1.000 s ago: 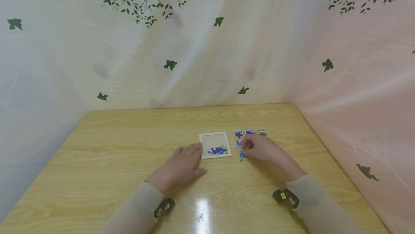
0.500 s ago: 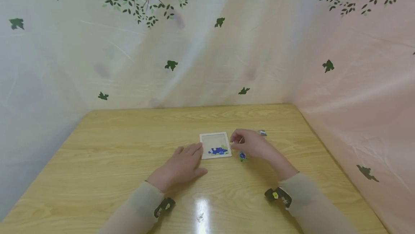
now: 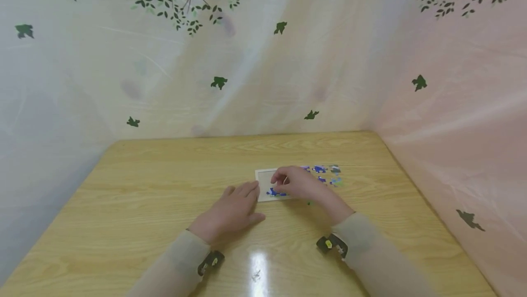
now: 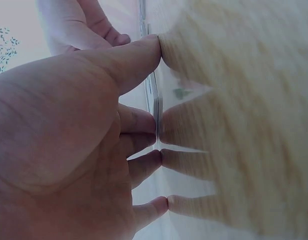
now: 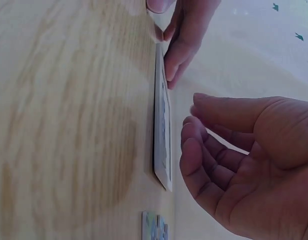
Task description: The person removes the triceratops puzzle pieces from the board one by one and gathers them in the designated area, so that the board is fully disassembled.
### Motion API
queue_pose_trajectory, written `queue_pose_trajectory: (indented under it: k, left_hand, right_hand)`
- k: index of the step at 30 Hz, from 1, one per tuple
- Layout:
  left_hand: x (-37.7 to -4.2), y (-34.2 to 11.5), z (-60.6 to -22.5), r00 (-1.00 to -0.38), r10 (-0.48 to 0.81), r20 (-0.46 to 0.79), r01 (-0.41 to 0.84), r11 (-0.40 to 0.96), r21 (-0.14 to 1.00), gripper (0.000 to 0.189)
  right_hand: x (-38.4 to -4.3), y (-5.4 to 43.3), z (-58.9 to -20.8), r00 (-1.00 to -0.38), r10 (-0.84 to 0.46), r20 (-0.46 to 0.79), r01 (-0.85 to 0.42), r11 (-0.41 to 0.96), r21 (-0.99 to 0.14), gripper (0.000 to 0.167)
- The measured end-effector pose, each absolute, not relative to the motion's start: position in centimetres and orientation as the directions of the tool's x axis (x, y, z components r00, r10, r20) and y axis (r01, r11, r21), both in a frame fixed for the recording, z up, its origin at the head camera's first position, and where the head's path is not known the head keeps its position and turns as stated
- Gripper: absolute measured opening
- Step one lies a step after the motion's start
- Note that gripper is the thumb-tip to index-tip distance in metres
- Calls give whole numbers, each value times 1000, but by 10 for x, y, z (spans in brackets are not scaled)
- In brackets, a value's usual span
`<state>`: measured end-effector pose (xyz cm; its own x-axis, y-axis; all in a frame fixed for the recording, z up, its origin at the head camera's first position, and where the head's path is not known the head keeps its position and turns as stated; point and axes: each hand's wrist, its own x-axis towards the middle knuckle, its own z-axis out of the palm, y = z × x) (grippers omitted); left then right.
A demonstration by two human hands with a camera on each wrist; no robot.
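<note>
A small jigsaw tray with a pale frame (image 3: 268, 170) lies on the table, with blue and green puzzle pieces (image 3: 272, 192) fitted along its near side. My left hand (image 3: 231, 207) lies with extended fingers at the tray's left edge; in the left wrist view its fingertips (image 4: 155, 204) touch the tabletop and the tray edge. Over the tray, my right hand (image 3: 299, 182) pinches a puzzle piece between thumb and fingers, the piece itself hidden by the fingertips. In the right wrist view this hand (image 5: 244, 165) is raised above the tray (image 5: 163, 120).
Several loose puzzle pieces (image 3: 319, 169) lie in rows right of the tray, partly covered by my right hand. The wooden table (image 3: 185, 169) reaches back to a pale curtain (image 3: 247, 105) printed with leaves. Another curtain (image 3: 444, 127) borders the right side.
My right hand has moved left from the loose pieces to over the tray, uncovering pieces at the right. My left hand has stayed at the tray's left edge.
</note>
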<state>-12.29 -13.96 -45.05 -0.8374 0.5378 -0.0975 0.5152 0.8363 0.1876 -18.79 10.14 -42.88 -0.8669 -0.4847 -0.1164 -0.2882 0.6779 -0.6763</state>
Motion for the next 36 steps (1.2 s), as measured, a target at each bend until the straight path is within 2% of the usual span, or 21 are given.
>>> queue_pose_trajectory:
  k: [9, 16, 36]
  left_hand:
    - [-121, -139, -448, -835, 541, -102, 516, 833, 200, 81]
    - [-119, -138, -444, -831, 548, -95, 523, 827, 205, 81]
    - [-120, -139, -448, -831, 548, -92, 527, 830, 183, 82]
  right_hand:
    - [-185, 96, -437, -876, -455, -161, -256, 721, -645, 19]
    - [-185, 95, -437, -871, -469, -147, -289, 730, -620, 21]
    - [-185, 94, -440, -870, -470, -149, -299, 743, -599, 20]
